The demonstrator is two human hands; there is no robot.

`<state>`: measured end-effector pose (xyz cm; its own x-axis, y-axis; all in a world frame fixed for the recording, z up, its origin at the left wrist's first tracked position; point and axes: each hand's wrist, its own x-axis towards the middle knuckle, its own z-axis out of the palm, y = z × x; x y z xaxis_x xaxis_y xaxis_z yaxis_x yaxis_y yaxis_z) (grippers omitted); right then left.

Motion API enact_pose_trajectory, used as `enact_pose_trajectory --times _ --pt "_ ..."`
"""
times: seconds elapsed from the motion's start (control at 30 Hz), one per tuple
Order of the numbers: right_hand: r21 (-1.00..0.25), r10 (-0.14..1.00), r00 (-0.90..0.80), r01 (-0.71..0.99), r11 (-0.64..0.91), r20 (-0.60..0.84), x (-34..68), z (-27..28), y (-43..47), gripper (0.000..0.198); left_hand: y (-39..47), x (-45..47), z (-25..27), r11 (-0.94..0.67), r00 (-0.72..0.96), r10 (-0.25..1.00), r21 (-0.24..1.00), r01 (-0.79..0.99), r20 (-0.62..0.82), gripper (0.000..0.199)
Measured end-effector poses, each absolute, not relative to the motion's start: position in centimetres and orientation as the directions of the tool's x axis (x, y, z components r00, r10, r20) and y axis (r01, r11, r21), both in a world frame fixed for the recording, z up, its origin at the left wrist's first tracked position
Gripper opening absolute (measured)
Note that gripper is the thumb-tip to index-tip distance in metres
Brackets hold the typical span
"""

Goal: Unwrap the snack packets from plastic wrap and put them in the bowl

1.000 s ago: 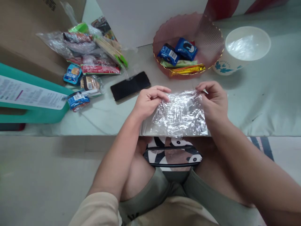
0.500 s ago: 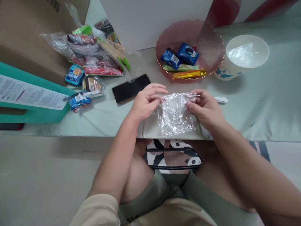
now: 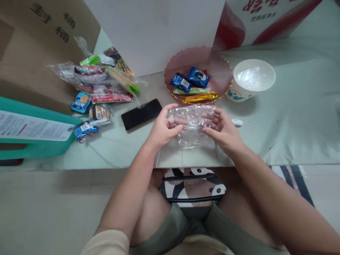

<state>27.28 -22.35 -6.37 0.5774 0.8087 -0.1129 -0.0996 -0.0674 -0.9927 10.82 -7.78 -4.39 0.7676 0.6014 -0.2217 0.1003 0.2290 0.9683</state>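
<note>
A crinkled clear plastic bag (image 3: pixel 195 136) hangs between my two hands just above the near edge of the table. My left hand (image 3: pixel 163 127) holds its left side, thumb in front and fingers behind or inside the film. On the right side, my right hand (image 3: pixel 225 131) grips it likewise, its fingertips showing through the plastic. Nothing can be seen inside the bag. Close behind it is a pink ribbed bowl (image 3: pixel 170 76) with a gold rim, holding blue snack packets (image 3: pixel 198 77) and a yellow wrapped stick (image 3: pixel 200 97). A black phone (image 3: pixel 141 114) lies left of my left hand.
A white paper tub (image 3: pixel 240 95) with clear plastic inside stands right of the bowl, a small white object (image 3: pixel 237 122) nearer. Leftward are packaged snacks (image 3: pixel 111 98), bamboo sticks (image 3: pixel 120 78), a teal container (image 3: pixel 53 150) and a cardboard box (image 3: pixel 29 49). A white-and-red box (image 3: pixel 156 32) stands behind.
The bag has been spread wider and lifted slightly, and my fingers now show through its film. My view has tilted up, so the table things sit lower in it.
</note>
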Motion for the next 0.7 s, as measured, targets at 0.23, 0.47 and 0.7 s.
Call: enact_pose_trajectory --times 0.23,0.47,0.7 --pt "-0.983 0.834 0.522 -0.109 -0.144 -0.18 27.3 -5.4 -22.8 0.026 -8.2 11.2 -4.3 0.34 0.854 0.412 0.923 0.178 -0.316 0.048" --pt "-0.962 0.843 0.493 -0.254 -0.097 -0.215 27.1 -5.3 -23.1 0.031 -8.5 11.4 -4.0 0.392 0.808 0.444 0.895 0.214 -0.388 0.033" --pt "-0.932 0.86 0.471 -0.362 -0.013 -0.195 27.4 -4.9 -23.0 0.024 -7.7 11.3 -3.6 0.424 0.86 0.444 0.904 0.044 -0.25 0.018"
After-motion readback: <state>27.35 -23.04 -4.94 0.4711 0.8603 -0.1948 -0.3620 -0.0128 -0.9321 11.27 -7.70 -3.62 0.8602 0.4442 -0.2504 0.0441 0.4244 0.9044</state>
